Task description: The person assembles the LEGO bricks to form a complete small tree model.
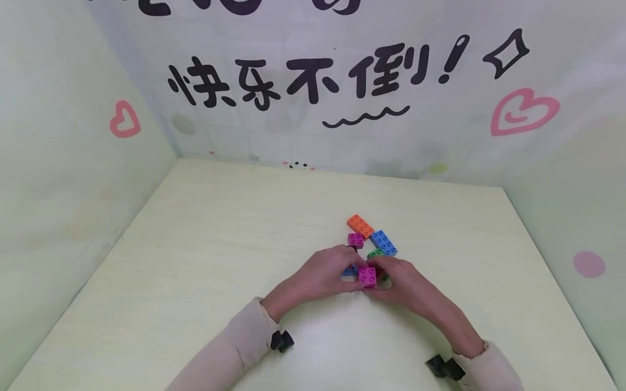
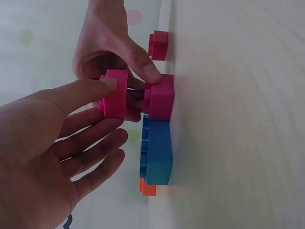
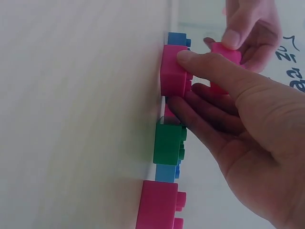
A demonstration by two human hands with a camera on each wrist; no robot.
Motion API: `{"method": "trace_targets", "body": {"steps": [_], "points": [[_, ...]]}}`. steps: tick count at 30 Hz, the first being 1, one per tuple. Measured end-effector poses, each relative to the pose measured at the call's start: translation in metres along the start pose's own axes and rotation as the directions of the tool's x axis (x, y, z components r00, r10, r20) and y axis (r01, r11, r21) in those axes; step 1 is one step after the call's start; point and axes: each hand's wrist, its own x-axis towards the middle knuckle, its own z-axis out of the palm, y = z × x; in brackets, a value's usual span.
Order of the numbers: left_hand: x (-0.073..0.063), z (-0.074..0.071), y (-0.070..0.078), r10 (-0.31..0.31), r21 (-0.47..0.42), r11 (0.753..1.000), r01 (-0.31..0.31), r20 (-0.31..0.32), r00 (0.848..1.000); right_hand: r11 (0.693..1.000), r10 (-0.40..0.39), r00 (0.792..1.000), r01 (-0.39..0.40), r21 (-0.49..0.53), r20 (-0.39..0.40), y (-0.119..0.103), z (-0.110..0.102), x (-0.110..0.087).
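My left hand (image 1: 332, 271) pinches a pink brick (image 2: 116, 93) between thumb and fingers, holding it up off the table with its studs to the top. Just below and apart from it, a second pink brick (image 3: 174, 71) stands on the table. My right hand (image 1: 403, 277) grips that lower brick, thumb on one side and fingertips at the other. From above, one pink brick (image 1: 367, 277) shows between the hands, and the other is largely hidden. A blue brick (image 2: 159, 152) stands close beside the lower pink one.
Past the hands lie an orange brick (image 1: 360, 226), a blue brick (image 1: 383, 243), a magenta brick (image 1: 355, 240) and a partly covered green brick (image 1: 375, 253). Another pink brick (image 3: 157, 205) stands nearer the right wrist. Printed cloth walls (image 1: 313, 136) bound the pale table (image 1: 220, 217).
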Motion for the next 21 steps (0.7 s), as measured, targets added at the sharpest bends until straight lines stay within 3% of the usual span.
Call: {"method": "trace_targets", "body": {"steps": [7, 21], "points": [[0.0007, 0.0083, 0.0013, 0.028, 0.084, 0.996, -0.026, -0.016, 0.999, 0.999, 0.018, 1.000, -0.018, -0.032, 0.024, 0.0001, 0.0007, -0.0001], [0.0010, 0.0103, 0.0022, 0.044, 0.107, 0.993, -0.043, -0.007, 0.999, 0.999, 0.035, 0.998, -0.035, -0.004, 0.051, -0.0006, -0.0007, -0.0001]]}}
